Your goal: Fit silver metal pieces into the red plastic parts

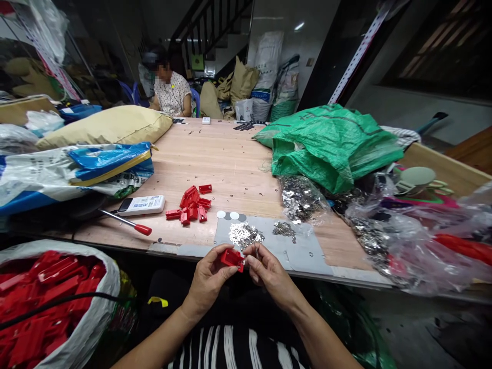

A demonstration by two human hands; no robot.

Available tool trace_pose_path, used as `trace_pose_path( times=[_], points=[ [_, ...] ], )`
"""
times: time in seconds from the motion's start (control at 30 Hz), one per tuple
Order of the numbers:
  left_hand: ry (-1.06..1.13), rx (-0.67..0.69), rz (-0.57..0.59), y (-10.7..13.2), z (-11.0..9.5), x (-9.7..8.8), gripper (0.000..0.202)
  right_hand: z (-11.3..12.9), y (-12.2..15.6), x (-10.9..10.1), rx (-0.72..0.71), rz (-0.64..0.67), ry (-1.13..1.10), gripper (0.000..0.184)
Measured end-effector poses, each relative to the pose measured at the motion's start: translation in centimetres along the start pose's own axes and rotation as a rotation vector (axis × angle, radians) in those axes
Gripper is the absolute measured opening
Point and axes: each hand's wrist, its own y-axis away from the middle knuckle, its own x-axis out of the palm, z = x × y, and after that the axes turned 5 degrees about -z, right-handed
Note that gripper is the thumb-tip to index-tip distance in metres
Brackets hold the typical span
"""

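Note:
My left hand [210,277] grips a red plastic housing [229,257], a small open box shape, just over the table's front edge. At its right end my right hand [269,270] has thumb and fingers pinched together; a small shiny bit shows there, too small to name. Just beyond both hands, a pile of small silvery metal pieces [246,233] lies on a grey mat [303,251]. A smaller, darker metal pile [283,229] is to its right. Several more red housings [191,205] lie in a heap to the left on the table.
A sack of red housings [49,297] stands at lower left. A red-handled lever [142,229] juts over the front edge beside a white box [144,205]. Green sacking [330,143] and bags of metal pieces [302,197] lie at right. Another person [172,95] sits across the table.

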Motion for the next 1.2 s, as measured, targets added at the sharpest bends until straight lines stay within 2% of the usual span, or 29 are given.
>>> trace_pose_path(
  times=[0.17,0.33,0.63,0.83,0.97,1.2],
  points=[
    [0.181,-0.096,-0.003,-0.2,0.2,0.1,0.04,-0.2,0.4,-0.4,-0.018,-0.01,0.048,0.029],
    [0.277,-0.148,0.012,-0.2,0.2,0.3,0.042,-0.3,0.7,-0.8,-0.074,-0.05,0.196,0.026],
    [0.186,-0.154,0.084,0.0,0.0,0.3,0.049,-0.8,0.5,-0.8,-0.082,-0.048,0.212,0.024],
    [0.026,-0.053,0.087,0.2,0.1,0.4,0.049,-1.0,0.3,-0.5,-0.078,-0.054,0.186,0.028],
    [0.037,-0.023,0.113,0.4,0.4,0.4,0.042,-1.3,0.1,-0.4,-0.073,-0.056,0.187,0.03],
    [0.067,-0.074,0.093,-0.6,-0.2,-0.2,0.043,-0.7,0.2,-0.8,-0.179,-0.079,0.38,0.017]
  ],
)
